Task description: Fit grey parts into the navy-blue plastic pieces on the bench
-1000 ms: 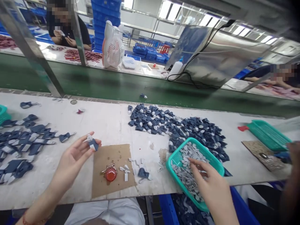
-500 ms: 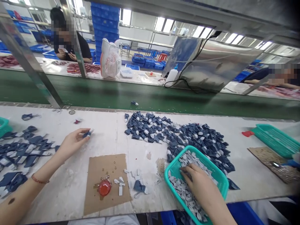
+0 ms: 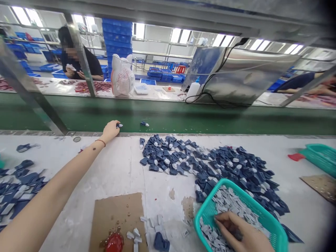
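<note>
My left hand reaches out over the edge of the green belt. Its fingers are closed on a small dark blue part with a pale tip. Just to its right, a similar blue part lies on the belt. My right hand is inside a green basket filled with small grey plastic pieces. Its thumb and fingers are pinched together, and what is between them is hidden. Behind the basket spreads a pile of dark blue parts with pale tips.
A cardboard sheet carries a wet red cap and several grey pieces. More blue parts are heaped at the left. Another green basket stands at the right. A metal post rises at left; a co-worker sits across the belt.
My left hand has moved forward and right from the white table to the belt, carrying the blue part. My right hand stays in the basket. The view has tilted up slightly.
</note>
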A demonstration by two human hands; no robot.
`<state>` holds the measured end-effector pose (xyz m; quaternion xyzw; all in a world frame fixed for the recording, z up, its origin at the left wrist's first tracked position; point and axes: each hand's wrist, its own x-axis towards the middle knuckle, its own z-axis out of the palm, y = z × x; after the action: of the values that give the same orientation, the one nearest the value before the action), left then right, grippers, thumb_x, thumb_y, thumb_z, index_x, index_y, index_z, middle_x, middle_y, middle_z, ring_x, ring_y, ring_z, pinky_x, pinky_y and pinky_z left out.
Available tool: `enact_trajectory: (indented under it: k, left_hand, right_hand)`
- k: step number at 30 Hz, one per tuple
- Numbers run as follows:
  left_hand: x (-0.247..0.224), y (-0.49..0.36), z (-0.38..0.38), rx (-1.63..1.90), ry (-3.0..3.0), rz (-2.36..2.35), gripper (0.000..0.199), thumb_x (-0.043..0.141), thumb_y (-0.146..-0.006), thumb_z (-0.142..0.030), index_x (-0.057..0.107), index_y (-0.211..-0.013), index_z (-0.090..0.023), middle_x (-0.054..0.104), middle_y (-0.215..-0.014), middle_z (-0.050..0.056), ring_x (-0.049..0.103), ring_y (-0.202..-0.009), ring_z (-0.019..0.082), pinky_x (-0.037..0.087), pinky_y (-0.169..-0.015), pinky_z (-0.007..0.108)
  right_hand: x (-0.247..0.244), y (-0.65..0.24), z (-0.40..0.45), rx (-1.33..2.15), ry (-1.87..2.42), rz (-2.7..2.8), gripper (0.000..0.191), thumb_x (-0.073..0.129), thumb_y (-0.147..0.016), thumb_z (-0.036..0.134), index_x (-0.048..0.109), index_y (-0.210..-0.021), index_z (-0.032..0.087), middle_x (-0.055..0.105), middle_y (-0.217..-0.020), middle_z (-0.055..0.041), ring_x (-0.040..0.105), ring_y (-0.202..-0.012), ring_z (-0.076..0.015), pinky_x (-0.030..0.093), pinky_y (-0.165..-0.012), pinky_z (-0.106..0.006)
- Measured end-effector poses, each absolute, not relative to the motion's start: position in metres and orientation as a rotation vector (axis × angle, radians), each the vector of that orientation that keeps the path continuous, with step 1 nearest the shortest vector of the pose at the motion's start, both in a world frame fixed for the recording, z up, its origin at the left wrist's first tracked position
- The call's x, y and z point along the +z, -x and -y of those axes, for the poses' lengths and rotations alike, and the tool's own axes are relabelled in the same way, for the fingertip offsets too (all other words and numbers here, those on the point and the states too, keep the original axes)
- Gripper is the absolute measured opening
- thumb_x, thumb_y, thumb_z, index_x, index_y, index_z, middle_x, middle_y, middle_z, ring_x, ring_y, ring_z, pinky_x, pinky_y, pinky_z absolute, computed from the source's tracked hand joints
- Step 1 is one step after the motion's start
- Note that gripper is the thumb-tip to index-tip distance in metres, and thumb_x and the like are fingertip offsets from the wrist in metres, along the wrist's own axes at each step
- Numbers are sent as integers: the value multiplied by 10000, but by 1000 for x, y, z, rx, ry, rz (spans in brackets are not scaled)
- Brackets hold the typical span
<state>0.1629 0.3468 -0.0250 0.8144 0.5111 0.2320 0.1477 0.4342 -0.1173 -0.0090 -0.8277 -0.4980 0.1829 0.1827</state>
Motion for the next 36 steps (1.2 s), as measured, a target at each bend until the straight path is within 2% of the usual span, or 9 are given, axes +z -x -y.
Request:
enact_trajectory:
  k: [5,9,16,20,23,25,28,31,36]
  left_hand:
    - [-23,-207,-356,588,-2574,-1218,351,594,-910,-291,590,-1227,-142,569,-1334,129,465,-1303,293,354,-1098,531]
    - [-24,-242,-356,497,-2617,-1012,364,598,-904,-239,579,-1257,-156,543,-1388,117,445,-1331,288,343,-1112,523]
    - [-15,-252,-348,535,-2342,-1137,147,636,-863,-209,672,-984,-134,647,-1211,114,556,-1205,292,392,-1068,556]
    - [1,-234,-326,702,-2003,-1181,194,639,-824,-197,634,-1005,-127,683,-1136,147,656,-1040,290,511,-946,461]
    - [14,-211,-293,754,-1695,-1148,304,640,-833,-250,563,-1091,-107,705,-1075,158,699,-779,197,579,-737,348]
    - [23,-189,-265,761,-1528,-1098,323,662,-824,-260,552,-1088,-110,713,-1063,141,681,-691,133,577,-688,285]
    - [34,-150,-219,765,-1362,-1032,309,698,-798,-250,587,-1060,-131,723,-1045,95,668,-658,87,573,-679,229]
    - [40,-110,-174,779,-1203,-983,308,721,-776,-252,624,-1046,-138,731,-1014,73,682,-666,97,580,-669,218]
    - [31,-53,-102,822,-949,-930,310,791,-719,-292,654,-967,-166,734,-954,45,697,-712,131,583,-650,212]
  right_hand:
    - [-8,-420,107,442,2325,1439,276,476,-883,389,697,-875,225,697,-798,-67,684,-713,-219,560,-647,-329]
    - [-7,-414,108,440,2325,1449,278,445,-912,310,691,-818,224,710,-932,-76,698,-847,-219,575,-726,-332]
    - [-7,-406,121,394,2327,1535,307,405,-952,270,711,-932,245,722,-1013,-76,702,-912,-225,588,-779,-345]
    - [-7,-403,116,365,2339,1429,262,465,-917,311,716,-956,243,743,-934,-69,715,-799,-223,597,-698,-334]
    - [-7,-404,114,340,2351,1388,287,485,-888,366,719,-973,223,747,-870,-80,712,-723,-231,599,-649,-343]
    - [-5,-406,114,350,2363,1362,304,504,-867,431,735,-897,236,751,-903,-81,718,-757,-243,603,-667,-351]
    - [4,-403,113,335,2392,1165,366,571,-771,578,752,-836,267,750,-976,-65,722,-831,-270,615,-678,-363]
    - [17,-384,104,327,2316,1046,420,636,-685,651,758,-836,278,744,-1008,-56,719,-876,-278,628,-701,-351]
    - [30,-314,72,481,1952,1381,229,665,-796,491,759,-846,288,724,-974,-39,711,-845,-194,610,-764,-267]
